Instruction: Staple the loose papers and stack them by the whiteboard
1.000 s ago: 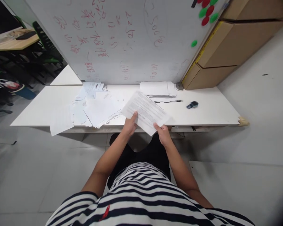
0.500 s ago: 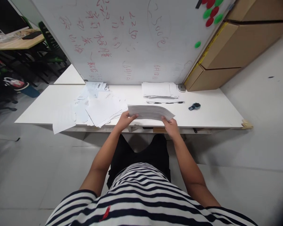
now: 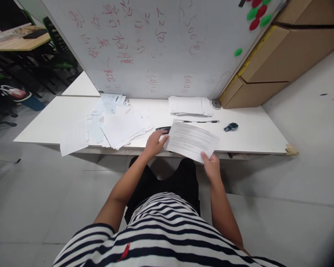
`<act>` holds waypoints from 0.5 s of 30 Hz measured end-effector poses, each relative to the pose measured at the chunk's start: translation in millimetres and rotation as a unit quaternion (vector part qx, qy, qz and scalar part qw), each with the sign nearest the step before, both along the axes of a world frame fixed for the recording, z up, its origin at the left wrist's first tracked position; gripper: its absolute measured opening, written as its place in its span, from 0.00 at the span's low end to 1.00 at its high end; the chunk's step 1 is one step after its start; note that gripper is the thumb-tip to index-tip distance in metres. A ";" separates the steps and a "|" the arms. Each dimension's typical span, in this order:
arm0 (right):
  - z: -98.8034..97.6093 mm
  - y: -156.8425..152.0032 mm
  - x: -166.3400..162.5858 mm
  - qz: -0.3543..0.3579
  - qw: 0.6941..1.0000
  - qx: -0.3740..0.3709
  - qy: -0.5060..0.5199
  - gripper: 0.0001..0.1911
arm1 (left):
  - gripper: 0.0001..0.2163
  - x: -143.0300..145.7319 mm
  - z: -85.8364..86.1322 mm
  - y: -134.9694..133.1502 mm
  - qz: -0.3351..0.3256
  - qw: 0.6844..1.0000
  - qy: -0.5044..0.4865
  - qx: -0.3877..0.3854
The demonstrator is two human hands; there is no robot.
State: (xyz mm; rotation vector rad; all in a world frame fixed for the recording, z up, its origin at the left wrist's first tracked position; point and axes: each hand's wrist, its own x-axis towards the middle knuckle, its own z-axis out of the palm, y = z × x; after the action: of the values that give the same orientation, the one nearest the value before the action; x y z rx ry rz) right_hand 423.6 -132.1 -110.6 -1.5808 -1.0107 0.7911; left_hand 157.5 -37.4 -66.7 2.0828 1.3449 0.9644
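Observation:
My right hand [image 3: 211, 165] is closed on the lower right corner of a printed sheet of paper [image 3: 192, 140], thumb on top. The sheet is tilted above the table's front edge, with lines of text on it. My left hand [image 3: 155, 144] is at the sheet's left edge, thumb and index finger apart, their tips close to the paper. Just beyond those fingers lies a black object [image 3: 163, 128], partly covered by the hand and sheet; its kind is unclear. Behind the sheet, a thin dark-and-clear stick [image 3: 200, 121] lies on the table.
Loose papers [image 3: 122, 128] spread over the left of the white table [image 3: 250, 139]. A neat paper stack [image 3: 189, 105] lies against the whiteboard [image 3: 167, 66]. To the right are a dark blue gadget [image 3: 231, 127], a grey round-ended device [image 3: 216, 104] and cardboard boxes [image 3: 253, 94].
The sheet has moved right and turned, its right side now lower and nearer me. My right hand moved with it. My left hand shifted slightly right, and the black object has come into view.

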 end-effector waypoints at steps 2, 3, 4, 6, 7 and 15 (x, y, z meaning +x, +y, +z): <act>-9.1 -10.3 13.8 -0.050 0.995 -0.003 0.082 0.25 | 0.20 2.6 -1.5 18.4 0.008 0.997 0.064 0.030; -13.5 -14.4 19.4 -0.066 0.991 -0.004 0.121 0.25 | 0.21 4.5 -4.8 28.0 0.013 0.994 0.104 0.039; -17.3 -17.9 24.1 -0.077 0.985 -0.007 0.153 0.25 | 0.23 6.7 -9.3 37.1 0.016 0.989 0.145 0.039; -21.9 -23.2 30.4 -0.086 0.977 -0.014 0.194 0.24 | 0.24 11.3 -19.9 52.0 0.022 0.976 0.216 0.021; -22.9 -25.1 32.4 -0.090 0.975 -0.017 0.205 0.24 | 0.22 13.2 -25.0 57.2 0.026 0.970 0.242 0.011; -17.5 -24.7 30.7 -0.070 0.975 -0.095 0.190 0.25 | 0.16 7.3 -36.0 65.5 -0.008 0.961 0.275 0.027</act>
State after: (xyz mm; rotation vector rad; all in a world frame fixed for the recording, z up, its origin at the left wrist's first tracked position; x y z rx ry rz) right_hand 454.3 -156.8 -128.0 -1.5627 -0.5540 1.0672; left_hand 164.7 28.1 -102.7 2.5107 1.5641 0.4219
